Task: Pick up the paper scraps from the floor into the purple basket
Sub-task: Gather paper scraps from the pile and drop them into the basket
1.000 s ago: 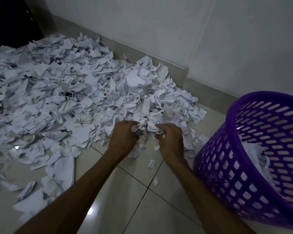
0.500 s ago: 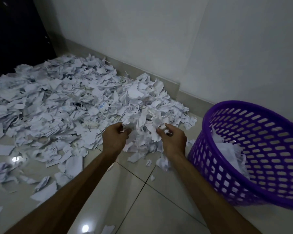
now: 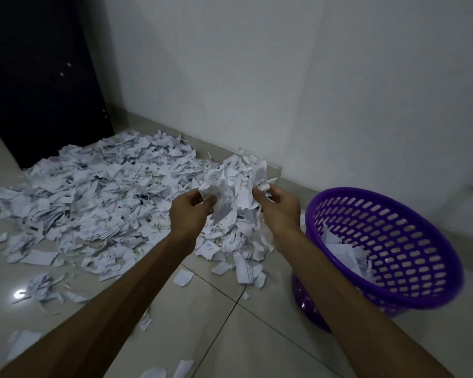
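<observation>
A wide pile of white paper scraps [image 3: 99, 197] covers the tiled floor along the wall. My left hand [image 3: 190, 214] and my right hand [image 3: 279, 210] together hold a raised bunch of paper scraps [image 3: 234, 184] between them, fingers curled round it, above the pile's right end. Some scraps hang and drop from the bunch. The purple basket [image 3: 410, 296] stands to the right of my right forearm, tilted towards me, with some paper scraps lying inside it.
A dark cabinet [image 3: 38, 77] stands at the back left beside the pile. White walls meet in a corner behind the scraps. Loose scraps [image 3: 183, 276] lie scattered on the glossy tiles near my arms.
Both hands have closed on a bunch of scraps and lifted it up off the pile. The view has tilted upward, showing more wall and the whole basket.
</observation>
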